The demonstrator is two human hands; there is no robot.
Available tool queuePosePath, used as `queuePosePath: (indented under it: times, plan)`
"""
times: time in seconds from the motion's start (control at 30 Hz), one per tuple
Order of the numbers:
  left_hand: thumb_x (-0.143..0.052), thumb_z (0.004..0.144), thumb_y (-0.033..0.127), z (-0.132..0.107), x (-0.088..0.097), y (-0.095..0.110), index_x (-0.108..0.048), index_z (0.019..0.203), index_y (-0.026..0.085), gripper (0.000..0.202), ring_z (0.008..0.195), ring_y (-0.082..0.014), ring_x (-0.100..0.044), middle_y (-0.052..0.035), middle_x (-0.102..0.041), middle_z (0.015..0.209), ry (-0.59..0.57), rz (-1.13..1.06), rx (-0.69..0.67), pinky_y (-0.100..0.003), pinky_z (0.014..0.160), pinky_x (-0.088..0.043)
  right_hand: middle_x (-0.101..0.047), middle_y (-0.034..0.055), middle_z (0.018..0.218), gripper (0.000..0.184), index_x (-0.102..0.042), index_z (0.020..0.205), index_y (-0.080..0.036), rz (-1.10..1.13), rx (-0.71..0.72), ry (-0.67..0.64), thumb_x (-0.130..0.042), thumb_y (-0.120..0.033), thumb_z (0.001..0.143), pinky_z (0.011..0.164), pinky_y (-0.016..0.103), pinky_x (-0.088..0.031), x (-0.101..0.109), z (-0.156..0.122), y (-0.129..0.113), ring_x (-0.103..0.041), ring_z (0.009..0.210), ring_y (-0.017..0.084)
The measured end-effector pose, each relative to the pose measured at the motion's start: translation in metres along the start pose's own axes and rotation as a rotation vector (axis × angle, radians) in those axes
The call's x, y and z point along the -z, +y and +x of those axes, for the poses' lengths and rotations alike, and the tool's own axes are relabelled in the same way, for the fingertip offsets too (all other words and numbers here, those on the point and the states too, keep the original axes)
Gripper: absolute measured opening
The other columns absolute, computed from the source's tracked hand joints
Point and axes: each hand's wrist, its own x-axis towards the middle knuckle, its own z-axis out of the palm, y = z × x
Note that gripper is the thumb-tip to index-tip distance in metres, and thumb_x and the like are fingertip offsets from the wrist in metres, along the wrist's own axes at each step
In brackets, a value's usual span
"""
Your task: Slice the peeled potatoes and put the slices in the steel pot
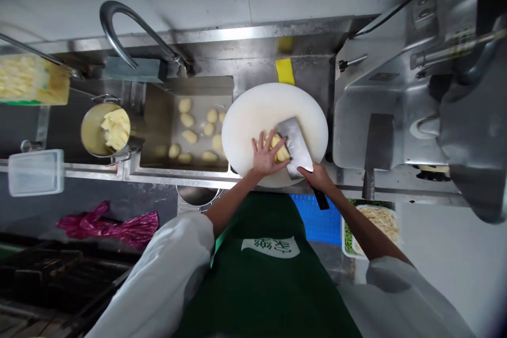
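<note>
Now the left hand (264, 156) is pressing flat, fingers spread, on the potato (279, 148) so it stays put, while the right hand (319, 177) is squeezing the knife (295, 145) just beside it.

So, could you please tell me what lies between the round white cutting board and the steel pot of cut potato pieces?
In the head view, a water-filled steel sink basin holding whole peeled potatoes lies between the round white cutting board and the steel pot.

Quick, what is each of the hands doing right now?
Left hand: open, fingers spread on the potato.
Right hand: closed around the cleaver handle.
</note>
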Motion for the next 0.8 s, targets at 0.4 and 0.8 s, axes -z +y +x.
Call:
queuePosePath:
  times: [0.4, 0.8]
  plan:
    - [-0.064, 0.073, 0.062, -0.004, 0.002, -0.011, -0.049, 0.132, 0.025, 0.071, 0.141, -0.0376, -0.015, -0.0116, -0.019, 0.153, 0.064, -0.077, -0.004, -0.059, 0.11, -0.02, -0.058, -0.0014, 0.05, 0.039, -0.059, 0.079, -0.016, 0.013, 0.038, -0.014, -0.052, -0.054, 0.082, 0.056, 0.025, -0.045, -0.045, -0.001, -0.02, -0.056, 0.052, 0.014]
    - [-0.064, 0.076, 0.054, -0.03, 0.04, -0.058, -0.05, 0.127, 0.023, 0.062, 0.141, -0.0377, -0.015, -0.0111, -0.017, 0.152, 0.13, -0.239, 0.003, -0.062, 0.111, -0.025, -0.053, -0.0037, 0.044, 0.029, -0.052, 0.078, -0.021, 0.124, -0.077, 0.055, -0.05, -0.05, 0.081, 0.044, 0.026, -0.043, -0.137, -0.018, -0.098, -0.052, 0.039, 0.015]
